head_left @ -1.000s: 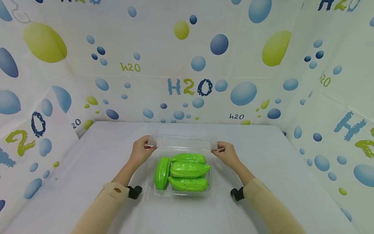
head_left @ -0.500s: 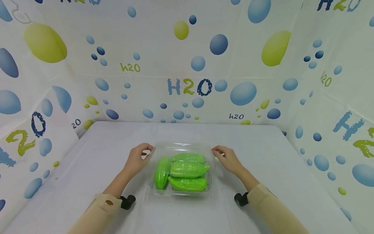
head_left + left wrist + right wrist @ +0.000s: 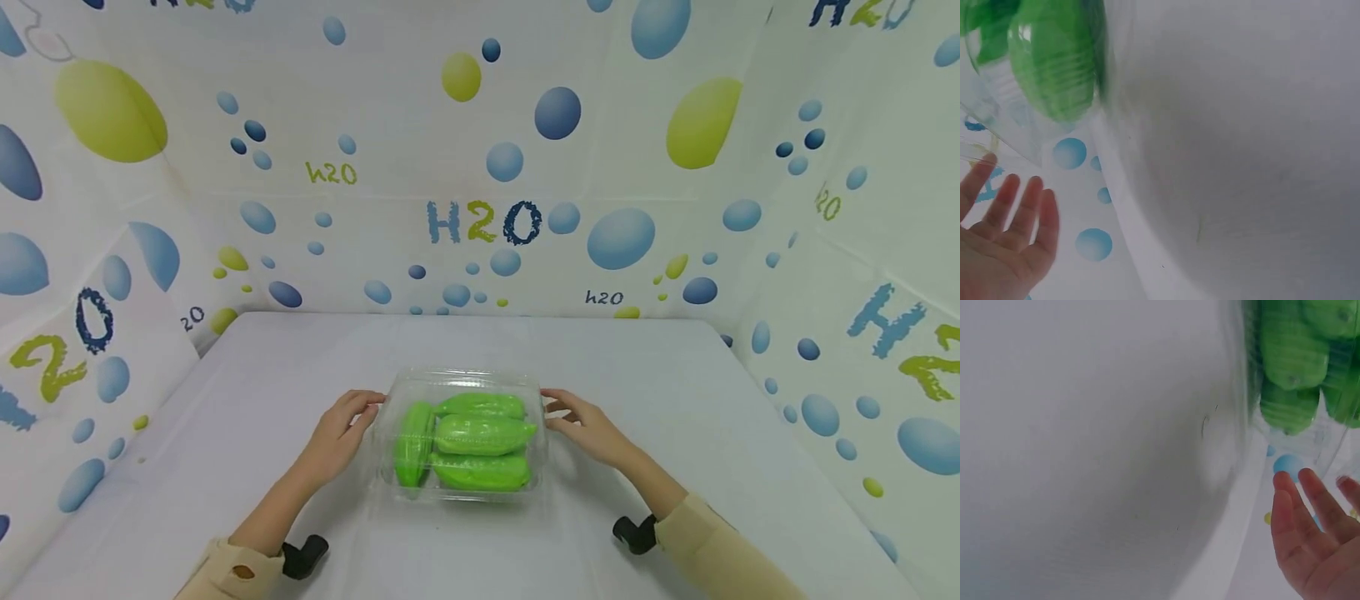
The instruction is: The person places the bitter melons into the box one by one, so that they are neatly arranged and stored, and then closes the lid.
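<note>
A clear plastic clamshell box (image 3: 467,379) lies on the table in the head view, its lid down over several glossy green, pepper-shaped vegetables (image 3: 486,435). One of them (image 3: 413,446) stands lengthwise at the left, beside the others that lie crosswise. My left hand (image 3: 337,437) is at the box's back left corner, fingertips right at its edge. At the opposite corner my right hand (image 3: 588,429) holds its fingers out toward the box side. Both wrist views show spread, extended fingers, on the left hand (image 3: 1013,231) and the right hand (image 3: 1316,540), beneath the transparent wall.
A white table (image 3: 480,550) carries the box near its middle. Behind and on both sides hangs a white curtain (image 3: 405,108) with blue and green dots and H2O lettering. Black wrist mounts (image 3: 305,557) stick out inward from the beige sleeves (image 3: 225,575).
The lid, held raised at its edge by both hands a second ago, has come down over the green vegetables. Both hands have let go of it and slid toward me along the sides.
</note>
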`<state>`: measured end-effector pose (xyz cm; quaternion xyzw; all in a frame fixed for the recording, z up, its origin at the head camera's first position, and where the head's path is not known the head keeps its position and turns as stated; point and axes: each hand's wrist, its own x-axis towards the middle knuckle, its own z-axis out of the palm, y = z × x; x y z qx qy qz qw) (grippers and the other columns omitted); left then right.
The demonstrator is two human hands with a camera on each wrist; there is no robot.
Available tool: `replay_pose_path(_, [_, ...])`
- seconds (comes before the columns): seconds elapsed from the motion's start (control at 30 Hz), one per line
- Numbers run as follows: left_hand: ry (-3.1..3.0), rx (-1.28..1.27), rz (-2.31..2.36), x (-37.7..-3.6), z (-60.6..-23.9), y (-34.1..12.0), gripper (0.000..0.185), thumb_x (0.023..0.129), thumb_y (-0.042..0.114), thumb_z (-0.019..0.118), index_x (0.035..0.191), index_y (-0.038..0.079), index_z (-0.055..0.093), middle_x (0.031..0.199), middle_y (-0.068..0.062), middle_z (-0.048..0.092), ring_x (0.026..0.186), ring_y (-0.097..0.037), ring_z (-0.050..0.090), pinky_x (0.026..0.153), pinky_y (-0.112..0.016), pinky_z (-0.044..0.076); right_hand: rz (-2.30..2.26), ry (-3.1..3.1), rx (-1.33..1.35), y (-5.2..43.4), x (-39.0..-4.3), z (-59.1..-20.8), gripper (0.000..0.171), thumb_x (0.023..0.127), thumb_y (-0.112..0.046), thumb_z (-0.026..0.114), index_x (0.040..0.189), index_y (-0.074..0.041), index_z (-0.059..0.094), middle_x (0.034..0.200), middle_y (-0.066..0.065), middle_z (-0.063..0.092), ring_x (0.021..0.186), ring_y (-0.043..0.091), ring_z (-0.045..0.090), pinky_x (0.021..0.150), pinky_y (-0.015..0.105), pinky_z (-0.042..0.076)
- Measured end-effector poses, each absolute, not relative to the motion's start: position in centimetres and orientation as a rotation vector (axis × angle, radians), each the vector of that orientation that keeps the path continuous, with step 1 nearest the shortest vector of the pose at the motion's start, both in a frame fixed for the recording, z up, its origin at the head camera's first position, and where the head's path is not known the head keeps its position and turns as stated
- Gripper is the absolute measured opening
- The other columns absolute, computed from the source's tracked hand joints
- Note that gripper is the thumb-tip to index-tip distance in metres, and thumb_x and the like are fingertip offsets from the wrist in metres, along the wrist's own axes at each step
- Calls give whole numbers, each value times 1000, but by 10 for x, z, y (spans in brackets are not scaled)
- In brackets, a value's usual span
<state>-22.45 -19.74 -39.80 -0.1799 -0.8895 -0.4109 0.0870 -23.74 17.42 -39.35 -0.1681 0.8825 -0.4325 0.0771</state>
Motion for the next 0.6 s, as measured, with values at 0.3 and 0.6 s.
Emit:
replay_pose_path(0.3, [-2836, -439, -1506, -197, -391, -194, 45, 99, 21, 37, 141, 6, 33, 133, -20, 41, 109, -37, 50, 72, -34, 49, -1466, 2472, -395, 177, -214, -388, 59, 89, -16, 53, 141, -3, 29, 118, 23, 55, 91, 26, 62, 71, 35, 51])
replay_pose_path(0.6, [-2879, -2, -1875, -170, -377, -192, 56, 95, 29, 43, 144, 9, 26, 134, -20, 41, 103, -29, 56, 72, -34, 53, -1608, 2194, -187, 178, -193, -382, 59, 90, -23, 48, 139, 4, 28, 104, 17, 61, 83, 28, 64, 71, 37, 53])
